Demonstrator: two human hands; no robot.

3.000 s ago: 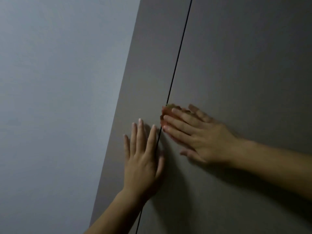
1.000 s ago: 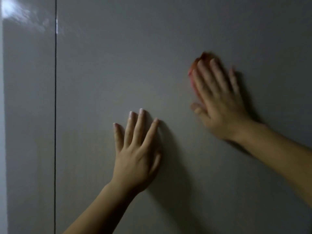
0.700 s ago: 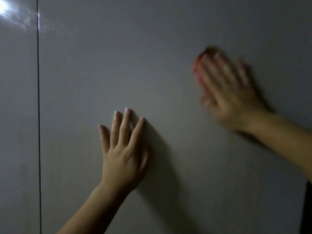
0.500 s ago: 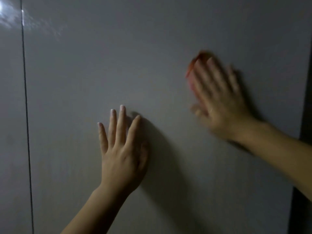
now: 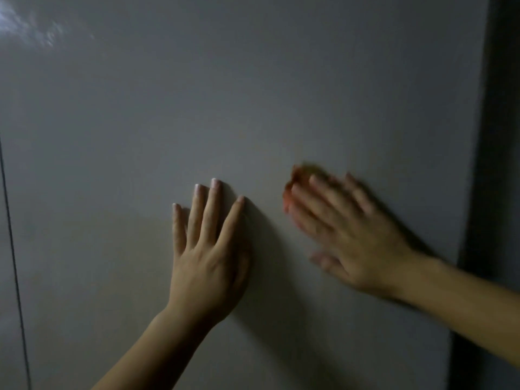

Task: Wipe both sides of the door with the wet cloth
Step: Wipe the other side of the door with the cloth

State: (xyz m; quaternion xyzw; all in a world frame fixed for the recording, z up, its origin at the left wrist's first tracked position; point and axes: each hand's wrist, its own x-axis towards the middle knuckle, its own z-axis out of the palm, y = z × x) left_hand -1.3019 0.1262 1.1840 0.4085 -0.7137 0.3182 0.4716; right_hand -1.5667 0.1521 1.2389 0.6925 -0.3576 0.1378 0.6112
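Mid-wipe on one face of the door (image 5: 281,94). Presses orange cloth (image 5: 295,178) against it under flat, outstretched right hand (image 5: 346,235); braces with left hand (image 5: 208,257) spread flat beside. Next likely needs steady strokes, then other side.

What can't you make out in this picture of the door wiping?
Head view only:
The cloth: mostly under the right hand; only a blurred reddish edge shows.
That hand: motion-blurred, fingers indistinct.
The door: top and bottom cut off by the frame; far side unseen.

Door (image 5: 253,94): L hand (image 5: 208,257), R hand (image 5: 351,243), cloth (image 5: 297,173)
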